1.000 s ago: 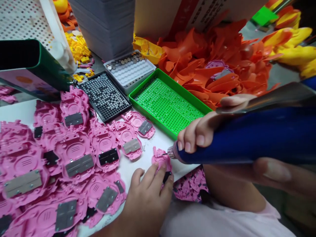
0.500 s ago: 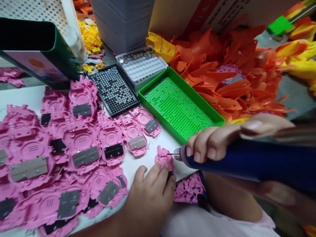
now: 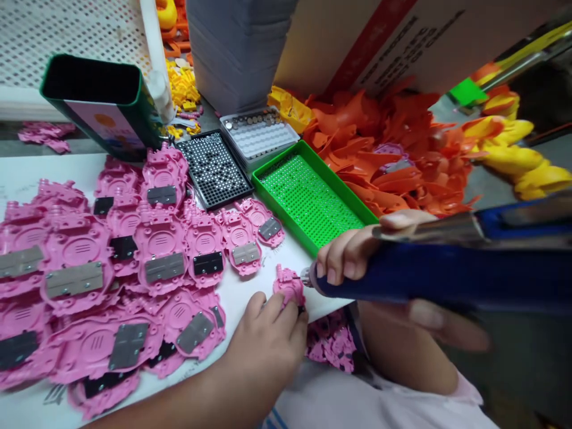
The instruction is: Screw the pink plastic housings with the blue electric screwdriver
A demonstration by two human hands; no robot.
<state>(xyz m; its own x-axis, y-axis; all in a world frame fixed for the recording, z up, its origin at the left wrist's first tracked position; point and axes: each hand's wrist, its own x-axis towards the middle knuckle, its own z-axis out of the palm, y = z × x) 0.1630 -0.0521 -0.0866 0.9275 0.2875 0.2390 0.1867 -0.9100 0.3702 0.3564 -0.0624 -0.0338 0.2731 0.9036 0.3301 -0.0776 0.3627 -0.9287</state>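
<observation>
My right hand (image 3: 353, 253) is wrapped round a dark blue electric screwdriver (image 3: 429, 271), which lies almost level. Its bit reaches the upper part of a small pink plastic housing (image 3: 288, 286) on the white table sheet. Pressing on the lower part of that housing are the bent fingers of my left hand (image 3: 272, 339), which hide some of it. To the left, many similar pink housings (image 3: 161, 238) lie in overlapping rows, with grey or black covers screwed on. Beyond the screwdriver tip sits a green tray (image 3: 313, 196) with small screws in its holes.
Behind are a black screw tray (image 3: 214, 170), a pale tray (image 3: 259, 134) with round metal pieces, and a dark green container (image 3: 102, 107). Orange plastic parts (image 3: 402, 173) are heaped at the back right, before a carton (image 3: 357, 42). Pink pieces (image 3: 333, 342) show below the table edge.
The camera view has shifted, so the table things appear moved. Both hands keep their hold, and the screwdriver bit is still at the same pink housing.
</observation>
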